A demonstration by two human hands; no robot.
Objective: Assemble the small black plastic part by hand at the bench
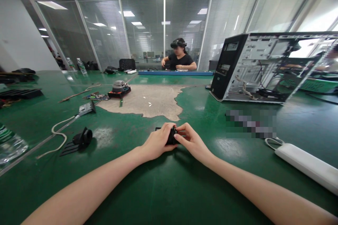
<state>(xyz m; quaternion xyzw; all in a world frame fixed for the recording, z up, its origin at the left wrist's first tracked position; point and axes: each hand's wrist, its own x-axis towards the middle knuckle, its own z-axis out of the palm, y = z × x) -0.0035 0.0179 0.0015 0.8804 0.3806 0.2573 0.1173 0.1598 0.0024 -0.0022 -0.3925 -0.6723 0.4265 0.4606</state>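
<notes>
Short of the desk's [148, 190] far edge, my left hand [157, 140] clasps a black part [171, 140]; my right hand [191, 140] pinches it.

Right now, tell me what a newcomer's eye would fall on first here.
Probably the large open computer case, standing at the right of the green table with its inside exposed. Next might come the ragged pale patch on the tabletop, beyond the hands. Then, near the centre, the small black part held in the left hand, with the right hand at its right end.
</notes>
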